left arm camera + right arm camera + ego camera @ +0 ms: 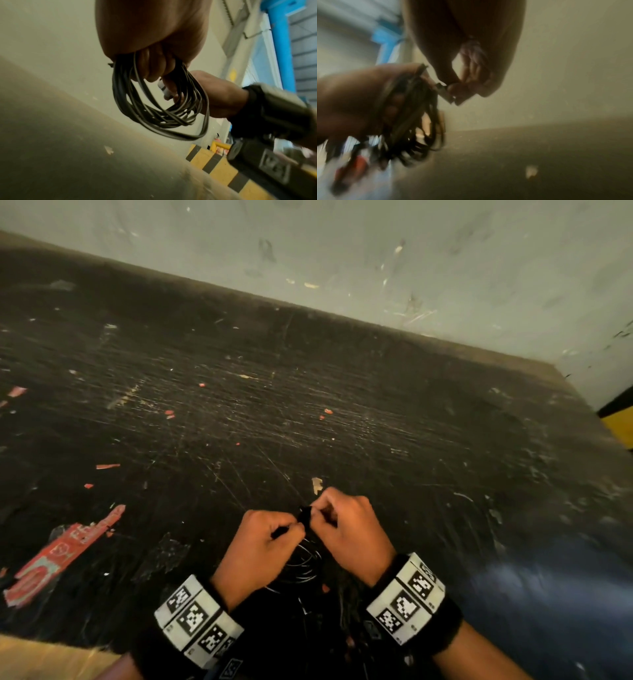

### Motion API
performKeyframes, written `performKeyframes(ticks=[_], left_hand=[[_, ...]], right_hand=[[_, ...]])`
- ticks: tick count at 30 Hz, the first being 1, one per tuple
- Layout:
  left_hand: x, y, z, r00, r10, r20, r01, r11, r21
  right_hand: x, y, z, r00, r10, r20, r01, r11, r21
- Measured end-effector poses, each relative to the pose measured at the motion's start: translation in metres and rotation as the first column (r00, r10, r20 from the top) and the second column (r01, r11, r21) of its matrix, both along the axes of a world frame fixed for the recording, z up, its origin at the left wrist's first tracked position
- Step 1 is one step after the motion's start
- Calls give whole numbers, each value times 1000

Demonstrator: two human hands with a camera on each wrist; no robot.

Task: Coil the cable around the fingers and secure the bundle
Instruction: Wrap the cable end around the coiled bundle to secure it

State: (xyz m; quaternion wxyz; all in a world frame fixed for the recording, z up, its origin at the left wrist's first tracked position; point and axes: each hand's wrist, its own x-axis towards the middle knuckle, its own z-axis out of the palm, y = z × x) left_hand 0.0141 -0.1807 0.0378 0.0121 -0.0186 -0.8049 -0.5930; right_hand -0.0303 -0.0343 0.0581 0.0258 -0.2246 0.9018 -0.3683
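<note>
Above a scratched black table [308,412], broad bare surface stretching to the far wall [411,251]. Near the table's front edge, left hand [260,546] clenched around a coiled black cable [159,112], right hand [349,529] pinching its strap [444,92].

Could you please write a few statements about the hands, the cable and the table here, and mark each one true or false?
1. The cable is already coiled into a bundle of many loops. True.
2. The left hand grips the top of the bundle, and the loops hang below it. True.
3. The right hand rests flat on the table, away from the cable. False: it is raised beside the left hand, its fingertips pinching a small dark piece at the bundle's top.
4. The cable is white. False: it is black.
5. The bundle lies on the table. False: it hangs in the air.
</note>
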Motion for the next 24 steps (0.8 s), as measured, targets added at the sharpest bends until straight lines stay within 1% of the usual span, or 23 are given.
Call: performKeyframes(ticks=[2, 3, 5, 6, 8, 10, 11, 13, 15, 16, 17, 18, 20, 22, 24], left_hand=[[-1, 4, -1, 997, 19, -69, -22, 999, -47], [-2, 6, 0, 995, 41, -94, -45, 998, -46], [-5, 6, 2, 987, 119, -108, -119, 993, 2], [-5, 6, 3, 982, 154, -110, -151, 988, 33], [-5, 7, 7, 973, 190, -128, -185, 981, 53], [-5, 10, 8, 967, 213, -140, -206, 977, 57], [-7, 10, 9, 967, 228, -116, -219, 972, 86], [-12, 7, 13, 966, 259, -19, -248, 942, 224], [-16, 2, 19, 963, 250, 104, -271, 877, 397], [-17, 1, 23, 960, 235, 153, -279, 845, 456], [-17, 0, 27, 959, 213, 187, -279, 831, 482], [-16, 1, 32, 962, 181, 206, -262, 829, 494], [-14, 5, 40, 968, 127, 217, -221, 838, 498], [-13, 7, 45, 967, 130, 217, -226, 830, 510], [-14, 5, 45, 962, 187, 200, -265, 819, 509]], right_hand=[[-5, -4, 1, 979, -151, 134, 167, 979, -117], [-6, -6, 2, 956, -189, 226, 232, 955, -183], [-8, -9, 9, 890, -201, 410, 345, 883, -317], [-8, -11, 11, 857, -190, 479, 393, 841, -371], [-7, -16, 16, 815, -188, 548, 470, 767, -437], [-9, -18, 19, 810, -170, 561, 500, 701, -509], [-10, -18, 23, 815, -127, 565, 487, 680, -549], [-12, -12, 31, 825, 40, 563, 396, 671, -628], [-12, -1, 38, 827, 223, 516, 239, 691, -682], [-12, 4, 40, 835, 271, 479, 159, 715, -681], [-12, 8, 42, 855, 278, 438, 91, 751, -654], [-13, 10, 44, 886, 253, 388, 39, 794, -607], [-15, 11, 49, 949, 169, 265, -11, 860, -509], [-16, 11, 55, 983, 91, 158, -7, 886, -463], [-17, 15, 64, 998, 22, 62, 9, 889, -458]])
